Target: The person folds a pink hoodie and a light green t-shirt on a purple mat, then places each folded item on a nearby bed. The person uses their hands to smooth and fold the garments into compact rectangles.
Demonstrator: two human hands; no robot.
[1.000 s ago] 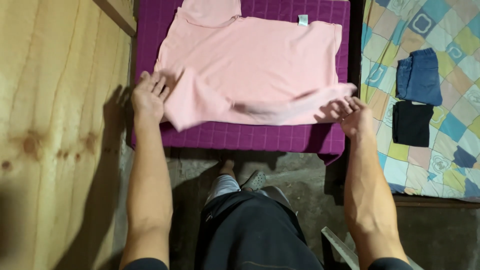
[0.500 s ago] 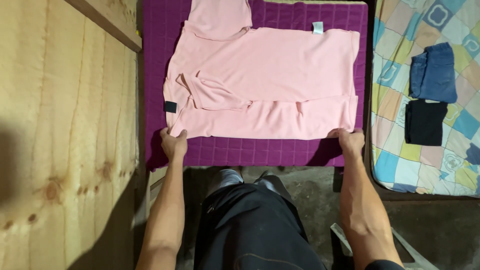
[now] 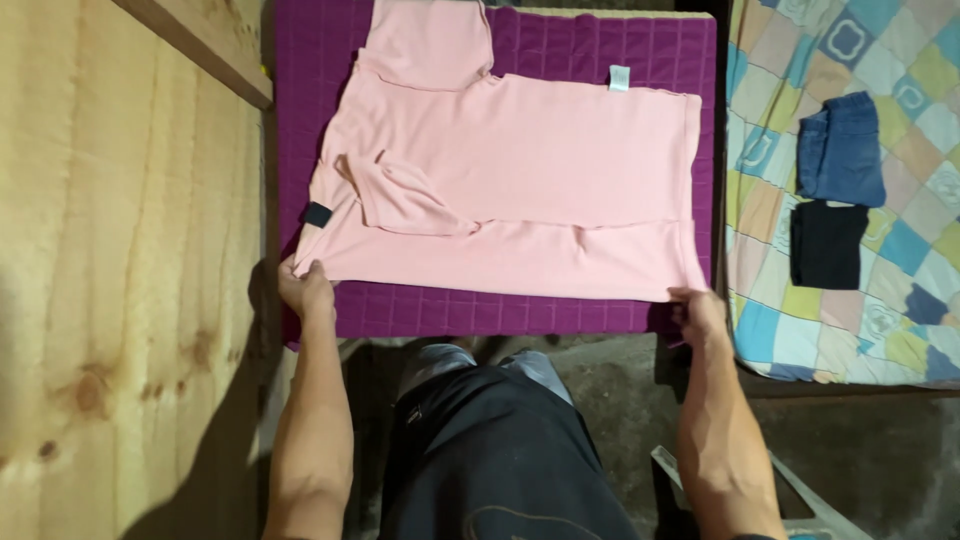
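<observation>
A pink T-shirt [image 3: 520, 170] lies spread on a purple quilted pad [image 3: 600, 45]. Its near edge is folded over and one sleeve is tucked inward near the left side. My left hand [image 3: 305, 288] pinches the shirt's near left corner. My right hand [image 3: 700, 310] pinches the near right corner at the pad's edge. A small black tag [image 3: 317, 214] shows at the shirt's left side and a white label [image 3: 619, 77] at its far edge.
A patchwork quilt [image 3: 880, 300] lies to the right, with folded blue jeans [image 3: 840, 150] and a folded black garment [image 3: 828, 245] on it. A light wooden panel [image 3: 120, 270] stands to the left. My dark shorts and concrete floor are below.
The near edge of the shirt was folded over, then both hands moved to its near corners and drew it slightly toward me, the corners spreading outward.
</observation>
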